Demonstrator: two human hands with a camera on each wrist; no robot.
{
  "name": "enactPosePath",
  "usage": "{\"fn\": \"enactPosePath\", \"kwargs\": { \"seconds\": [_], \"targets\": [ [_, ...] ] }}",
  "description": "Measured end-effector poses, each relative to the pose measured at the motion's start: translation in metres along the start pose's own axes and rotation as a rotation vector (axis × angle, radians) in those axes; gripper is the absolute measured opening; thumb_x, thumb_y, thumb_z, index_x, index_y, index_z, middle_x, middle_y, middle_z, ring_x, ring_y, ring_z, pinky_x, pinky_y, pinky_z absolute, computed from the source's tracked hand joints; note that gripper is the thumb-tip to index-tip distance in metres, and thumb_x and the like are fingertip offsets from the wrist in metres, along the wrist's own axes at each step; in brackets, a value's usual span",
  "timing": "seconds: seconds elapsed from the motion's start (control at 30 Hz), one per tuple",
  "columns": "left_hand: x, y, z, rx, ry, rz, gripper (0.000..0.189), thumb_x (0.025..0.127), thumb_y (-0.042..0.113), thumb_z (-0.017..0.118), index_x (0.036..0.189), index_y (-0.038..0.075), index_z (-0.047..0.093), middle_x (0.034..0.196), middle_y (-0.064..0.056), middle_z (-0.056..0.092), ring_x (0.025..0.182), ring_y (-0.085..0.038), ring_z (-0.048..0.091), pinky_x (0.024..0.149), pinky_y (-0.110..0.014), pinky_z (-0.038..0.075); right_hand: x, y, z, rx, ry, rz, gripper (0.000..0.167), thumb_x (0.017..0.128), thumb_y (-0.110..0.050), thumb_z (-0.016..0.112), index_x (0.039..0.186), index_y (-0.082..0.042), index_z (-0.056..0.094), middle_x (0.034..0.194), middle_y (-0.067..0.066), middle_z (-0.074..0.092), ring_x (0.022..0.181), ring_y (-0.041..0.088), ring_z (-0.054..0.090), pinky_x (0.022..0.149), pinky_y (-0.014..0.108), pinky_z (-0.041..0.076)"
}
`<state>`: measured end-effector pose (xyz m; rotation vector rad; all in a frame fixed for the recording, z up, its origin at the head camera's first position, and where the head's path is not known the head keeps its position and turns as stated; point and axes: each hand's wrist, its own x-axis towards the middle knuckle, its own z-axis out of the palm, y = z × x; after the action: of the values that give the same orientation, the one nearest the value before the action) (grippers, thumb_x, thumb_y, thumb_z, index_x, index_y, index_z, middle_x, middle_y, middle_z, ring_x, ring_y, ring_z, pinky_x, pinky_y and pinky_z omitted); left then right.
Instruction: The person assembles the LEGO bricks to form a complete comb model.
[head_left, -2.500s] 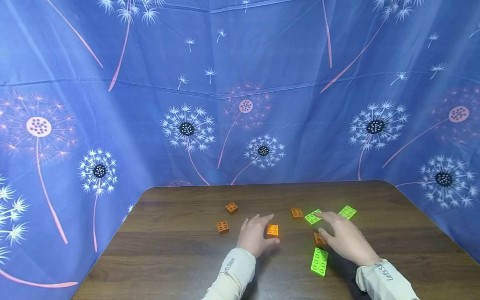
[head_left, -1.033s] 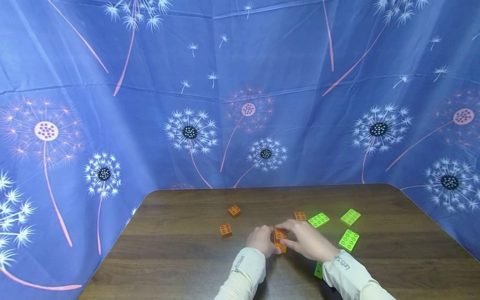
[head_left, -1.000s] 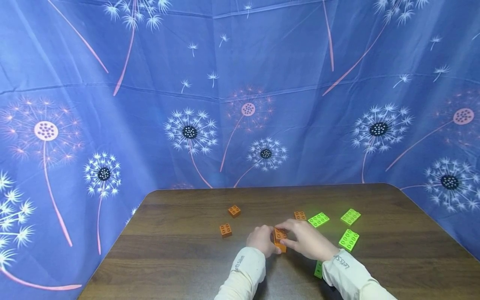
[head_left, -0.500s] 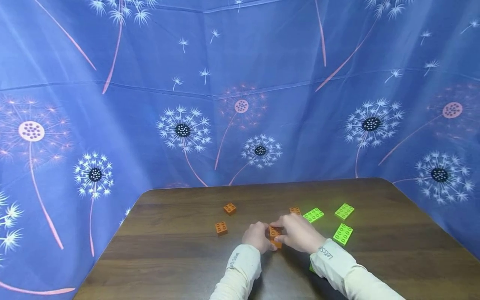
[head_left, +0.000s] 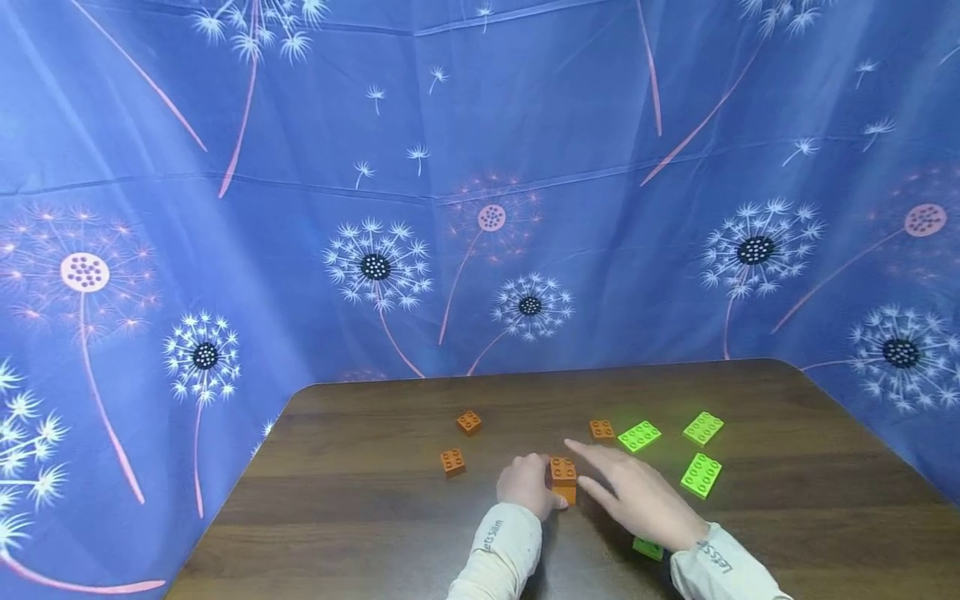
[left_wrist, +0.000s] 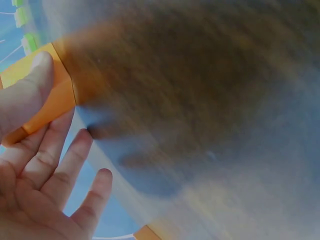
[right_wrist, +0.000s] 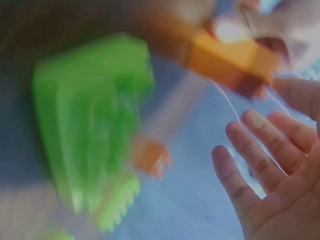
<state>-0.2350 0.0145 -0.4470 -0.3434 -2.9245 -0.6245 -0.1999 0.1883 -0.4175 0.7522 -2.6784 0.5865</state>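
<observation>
Blue curtain [head_left: 480, 100], brown counter [head_left: 337, 517], orange stack [head_left: 563, 482] on it; left hand [head_left: 525, 486] pinches the stack, right hand [head_left: 641, 498] spread and empty just right of it; looks like stacking, next probably needs another brick [head_left: 602, 429].

– What is carried by the wood-grained table [head_left: 337, 517]?
– A two-brick orange stack [head_left: 564, 481] is borne near the middle; three single orange bricks [head_left: 452, 462] and four green bricks [head_left: 702, 476] are spread about, one green partly hidden.
</observation>
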Motion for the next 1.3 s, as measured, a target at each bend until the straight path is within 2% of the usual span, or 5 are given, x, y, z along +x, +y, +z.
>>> {"fn": "enactPosePath", "kwargs": {
  "seconds": [0.23,0.43,0.63,0.83,1.3],
  "targets": [
    [-0.002,0.003,-0.002,-0.045,-0.002,-0.031,0.049,0.064,0.024,0.098,0.104,0.009,0.076,0.086,-0.004,0.073,0.079,-0.026,0.069,0.07,-0.039,0.056,-0.04,0.03,-0.027,-0.154,-0.062,-0.16,0.052,0.068,0.019,0.067,0.106,-0.016,0.072,0.109,-0.002,0.071,0.101,0.023,0.068,0.081,0.045,0.057],
    [-0.001,0.002,-0.002,-0.026,-0.003,-0.023,0.049,0.063,0.025,0.098,0.104,0.009,0.076,0.087,-0.005,0.073,0.08,-0.026,0.069,0.07,-0.039,0.056,-0.055,0.049,-0.023,-0.139,-0.233,-0.132,0.043,0.073,-0.01,0.088,0.113,-0.019,0.075,0.123,0.006,0.071,0.117,0.036,0.063,0.087,0.056,0.054],
    [0.0,0.003,-0.004,-0.018,-0.018,-0.035,0.053,0.063,0.026,0.098,0.107,0.009,0.076,0.093,-0.007,0.075,0.085,-0.028,0.07,0.074,-0.039,0.056,-0.027,0.032,-0.027,-0.041,-0.154,-0.073,0.034,0.086,-0.029,0.081,0.117,-0.016,0.073,0.114,-0.003,0.072,0.106,0.024,0.068,0.087,0.047,0.056],
    [0.001,0.003,-0.005,-0.004,-0.019,-0.036,0.049,0.062,0.027,0.098,0.103,0.01,0.076,0.09,-0.006,0.075,0.082,-0.027,0.071,0.072,-0.039,0.056,0.01,0.005,-0.035,-0.027,-0.076,-0.128,0.041,0.093,-0.028,0.075,0.131,-0.014,0.068,0.125,0.014,0.068,0.112,0.036,0.066,0.088,0.054,0.055],
    [0.001,0.004,-0.006,-0.034,-0.033,-0.048,0.04,0.063,0.024,0.098,0.092,0.012,0.075,0.074,0.0,0.068,0.069,-0.021,0.065,0.065,-0.035,0.054,0.037,-0.003,-0.028,-0.044,-0.189,-0.167,0.039,0.086,-0.018,0.081,0.123,-0.01,0.073,0.117,0.006,0.074,0.108,0.033,0.069,0.089,0.051,0.055]
  ]
}}
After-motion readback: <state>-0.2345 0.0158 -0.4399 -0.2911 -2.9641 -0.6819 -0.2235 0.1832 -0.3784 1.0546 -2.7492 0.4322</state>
